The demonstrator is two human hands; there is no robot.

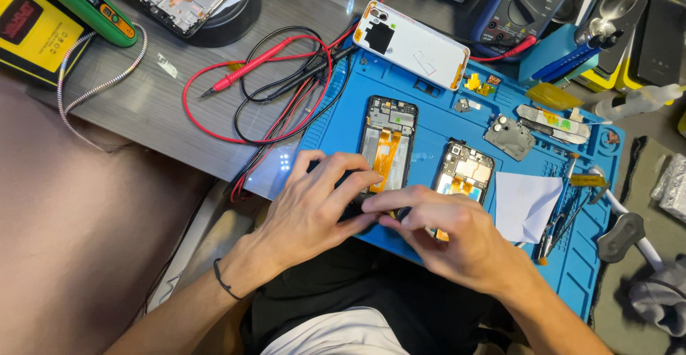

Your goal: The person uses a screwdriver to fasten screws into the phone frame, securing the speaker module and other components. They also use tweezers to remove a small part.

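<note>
Left hand (318, 201) and right hand (446, 230) pinching near end of opened phone frame (387, 144) on blue mat (436, 112); advise light, even pressure beside orange flex cable (386, 156).

Matt blue rubbery mat (443, 122), glossy white plastic back cover (414, 45), grey wood-grain counter (153, 105), smooth white paper (525, 205), shiny metal tweezers (554, 230)
</note>
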